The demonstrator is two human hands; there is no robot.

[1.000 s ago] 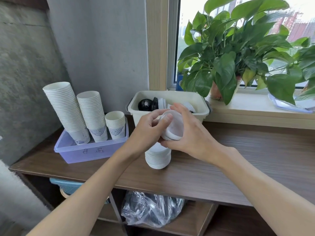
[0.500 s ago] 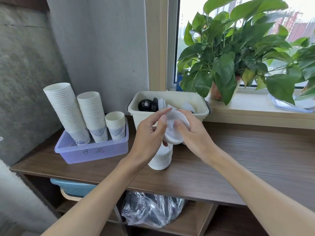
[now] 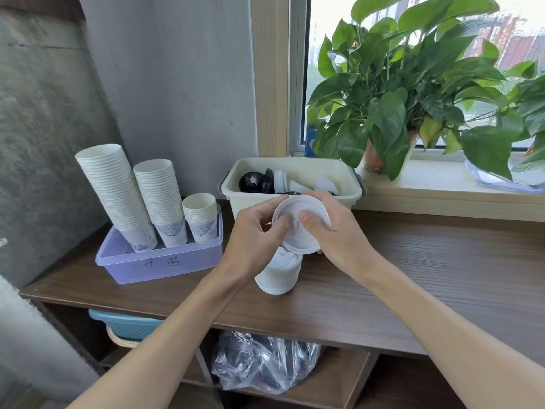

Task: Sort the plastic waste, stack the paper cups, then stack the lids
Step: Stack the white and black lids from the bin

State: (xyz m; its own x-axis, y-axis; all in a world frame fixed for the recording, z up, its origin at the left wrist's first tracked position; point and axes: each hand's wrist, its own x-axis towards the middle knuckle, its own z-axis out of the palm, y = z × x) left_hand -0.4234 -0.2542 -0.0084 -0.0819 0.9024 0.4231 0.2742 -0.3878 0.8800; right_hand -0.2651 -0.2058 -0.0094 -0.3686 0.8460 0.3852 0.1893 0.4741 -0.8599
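A white plastic lid (image 3: 298, 231) is held tilted toward me just above a stack of white lids (image 3: 278, 276) standing on the wooden table. My left hand (image 3: 256, 237) pinches the lid's left rim. My right hand (image 3: 333, 231) grips its right side, thumb pressed on the lid's face. Behind them a cream bin (image 3: 342, 175) holds black and white lids. Three stacks of paper cups (image 3: 159, 202) stand in a purple tray (image 3: 165, 261) at the left.
A leafy potted plant (image 3: 413, 93) stands on the windowsill at the back right. The brown table (image 3: 427, 270) stretches bare to the right. Below it lie a clear plastic bag (image 3: 262, 364) and a blue basket (image 3: 126, 323) on a lower shelf.
Both hands turned the lid so its face now tilts toward me, and lowered it slightly over the lid stack. The view has moved closer.
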